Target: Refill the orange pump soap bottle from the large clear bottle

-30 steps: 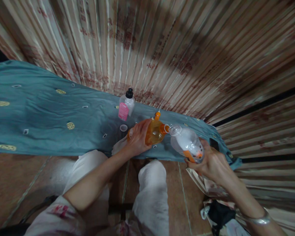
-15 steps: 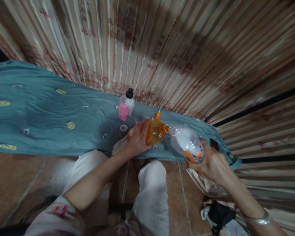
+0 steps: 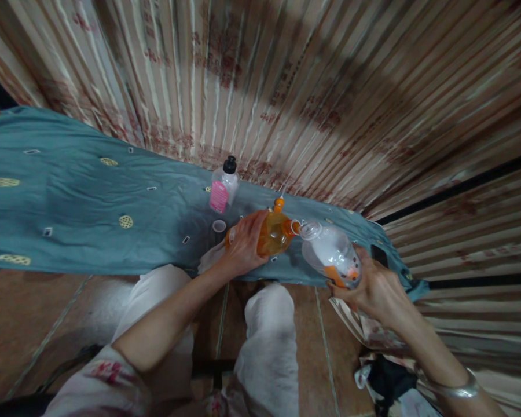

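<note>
My left hand (image 3: 242, 246) grips an orange bottle (image 3: 275, 231) tipped on its side, its mouth touching the neck of a clear plastic bottle (image 3: 330, 252). My right hand (image 3: 373, 289) holds that clear bottle from below, tilted toward the orange one; a little orange liquid lies at its lower end. Both bottles are above the edge of a teal cloth (image 3: 91, 214). A small orange cap (image 3: 278, 202) stands just behind the orange bottle.
A clear bottle with a pink label and black cap (image 3: 223, 186) stands on the cloth, with a small white cap (image 3: 219, 226) in front of it. A striped curtain (image 3: 286, 87) hangs behind. My knees in white trousers (image 3: 264, 330) are over a brown tiled floor.
</note>
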{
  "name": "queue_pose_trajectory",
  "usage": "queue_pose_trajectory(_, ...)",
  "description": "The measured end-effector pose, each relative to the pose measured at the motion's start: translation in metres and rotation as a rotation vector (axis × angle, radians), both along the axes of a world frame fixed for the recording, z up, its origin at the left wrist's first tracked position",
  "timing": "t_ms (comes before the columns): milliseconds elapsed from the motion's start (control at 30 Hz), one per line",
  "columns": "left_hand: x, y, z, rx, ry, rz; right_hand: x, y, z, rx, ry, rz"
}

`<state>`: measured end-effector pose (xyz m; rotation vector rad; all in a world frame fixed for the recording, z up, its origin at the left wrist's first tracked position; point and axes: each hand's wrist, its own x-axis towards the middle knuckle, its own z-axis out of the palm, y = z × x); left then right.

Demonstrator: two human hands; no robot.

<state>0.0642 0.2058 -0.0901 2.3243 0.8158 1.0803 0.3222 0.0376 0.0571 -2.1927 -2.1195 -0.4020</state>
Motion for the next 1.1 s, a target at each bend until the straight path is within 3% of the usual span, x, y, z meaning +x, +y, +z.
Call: queue_pose_trajectory(1100,0.0021,-0.0019,-0.0025,-0.035,0.001,0.023,0.0005,-0.0003,0.0039,-0.023,0.008,-0.004)
